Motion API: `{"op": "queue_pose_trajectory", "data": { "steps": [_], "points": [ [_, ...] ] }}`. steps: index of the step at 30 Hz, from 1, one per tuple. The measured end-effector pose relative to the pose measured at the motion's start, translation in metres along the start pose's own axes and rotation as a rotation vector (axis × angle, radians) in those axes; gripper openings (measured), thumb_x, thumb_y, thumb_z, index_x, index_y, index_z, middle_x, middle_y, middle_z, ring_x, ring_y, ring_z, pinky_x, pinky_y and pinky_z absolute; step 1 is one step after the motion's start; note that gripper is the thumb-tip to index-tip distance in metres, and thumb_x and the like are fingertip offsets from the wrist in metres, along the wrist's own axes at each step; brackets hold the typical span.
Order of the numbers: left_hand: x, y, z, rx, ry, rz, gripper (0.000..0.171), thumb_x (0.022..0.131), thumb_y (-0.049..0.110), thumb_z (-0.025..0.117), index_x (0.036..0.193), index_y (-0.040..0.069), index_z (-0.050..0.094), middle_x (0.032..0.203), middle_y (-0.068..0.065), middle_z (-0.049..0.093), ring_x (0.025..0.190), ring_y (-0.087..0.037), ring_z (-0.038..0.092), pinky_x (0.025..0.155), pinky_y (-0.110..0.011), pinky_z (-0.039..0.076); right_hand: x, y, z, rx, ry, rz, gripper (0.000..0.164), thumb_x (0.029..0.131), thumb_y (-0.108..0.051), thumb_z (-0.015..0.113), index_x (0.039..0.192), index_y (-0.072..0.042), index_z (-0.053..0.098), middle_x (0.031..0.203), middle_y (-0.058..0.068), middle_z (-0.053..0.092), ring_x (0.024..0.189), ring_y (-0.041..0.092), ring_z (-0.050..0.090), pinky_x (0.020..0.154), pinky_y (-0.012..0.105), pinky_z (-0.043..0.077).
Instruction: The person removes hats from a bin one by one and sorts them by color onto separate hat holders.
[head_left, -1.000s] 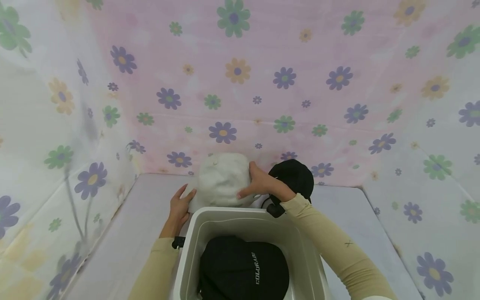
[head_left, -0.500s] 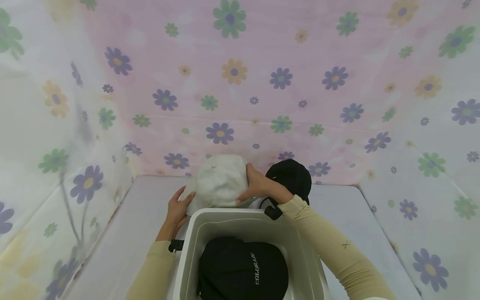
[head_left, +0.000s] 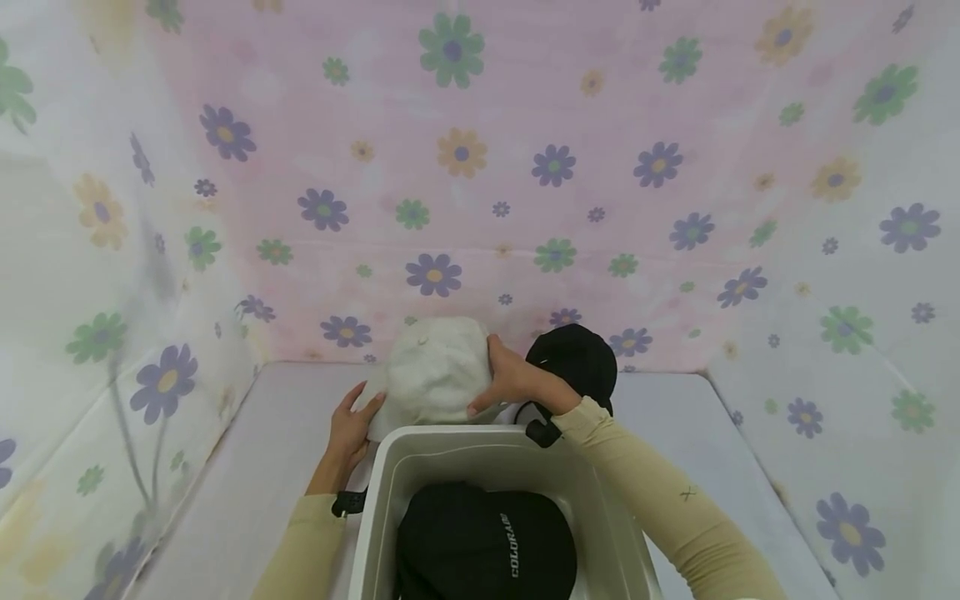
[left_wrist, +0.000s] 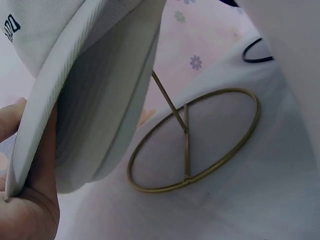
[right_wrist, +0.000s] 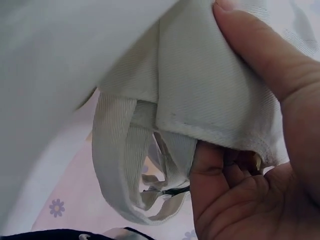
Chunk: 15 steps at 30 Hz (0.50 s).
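Note:
A white baseball cap (head_left: 435,371) stands behind the bin, its crown up and its brim to the left. My left hand (head_left: 348,429) pinches the brim (left_wrist: 42,115) between thumb and fingers. On the opposite side, my right hand (head_left: 517,377) grips the back edge, thumb outside and fingers curled under the rim, beside the loose strap (right_wrist: 112,155). Beneath the cap, the left wrist view shows a brass-coloured stand (left_wrist: 187,155) with a ring base and thin rod. Whether the cap touches the rod's top is hidden.
A black cap (head_left: 576,362) sits raised behind my right forearm. In front, a pale plastic bin (head_left: 465,432) holds a black cap (head_left: 480,542) with white lettering. Flowered cloth walls (head_left: 480,200) enclose the back and sides of the white table (head_left: 285,433).
Both hands keep their hold on the white cap, which hardly moves against the bin. The whole head view has shifted slightly, with everything lower and further left.

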<state>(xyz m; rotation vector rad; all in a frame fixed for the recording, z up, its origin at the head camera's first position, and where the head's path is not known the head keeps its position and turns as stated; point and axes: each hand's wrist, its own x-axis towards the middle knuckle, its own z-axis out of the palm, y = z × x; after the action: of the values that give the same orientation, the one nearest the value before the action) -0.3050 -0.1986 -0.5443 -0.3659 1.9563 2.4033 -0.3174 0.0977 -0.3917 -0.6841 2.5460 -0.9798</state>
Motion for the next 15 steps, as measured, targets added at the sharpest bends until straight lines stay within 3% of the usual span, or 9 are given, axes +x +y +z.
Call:
{"op": "queue_pose_trajectory", "data": {
  "steps": [5,9,15],
  "points": [
    [-0.001,-0.002,-0.001,-0.043,-0.002,-0.031,0.073,0.101,0.025,0.066,0.161,0.010,0.027,0.155,-0.020,0.039,0.105,-0.008,0.062,0.080,-0.021,0.057,-0.002,0.002,-0.001,0.007,-0.008,0.002,0.102,0.075,-0.027,0.093,0.144,0.000,0.022,0.141,0.020,0.041,0.125,0.032,0.048,0.104,0.047,0.043],
    [-0.004,-0.002,-0.004,-0.046,-0.035,-0.035,0.076,0.100,0.020,0.068,0.163,0.013,0.024,0.157,-0.021,0.036,0.120,-0.020,0.056,0.083,-0.023,0.057,-0.003,0.003,-0.001,0.021,-0.013,-0.002,0.101,0.076,-0.025,0.092,0.144,0.000,0.023,0.141,0.021,0.040,0.126,0.032,0.047,0.105,0.047,0.043],
    [-0.013,0.000,-0.014,0.027,-0.124,-0.002,0.085,0.098,0.011,0.069,0.165,0.019,0.017,0.159,-0.024,0.034,0.124,-0.021,0.054,0.102,-0.042,0.051,-0.001,0.000,0.002,-0.007,-0.014,-0.009,0.100,0.076,-0.025,0.092,0.143,0.000,0.023,0.140,0.021,0.041,0.125,0.032,0.048,0.104,0.046,0.043]
  ]
}}
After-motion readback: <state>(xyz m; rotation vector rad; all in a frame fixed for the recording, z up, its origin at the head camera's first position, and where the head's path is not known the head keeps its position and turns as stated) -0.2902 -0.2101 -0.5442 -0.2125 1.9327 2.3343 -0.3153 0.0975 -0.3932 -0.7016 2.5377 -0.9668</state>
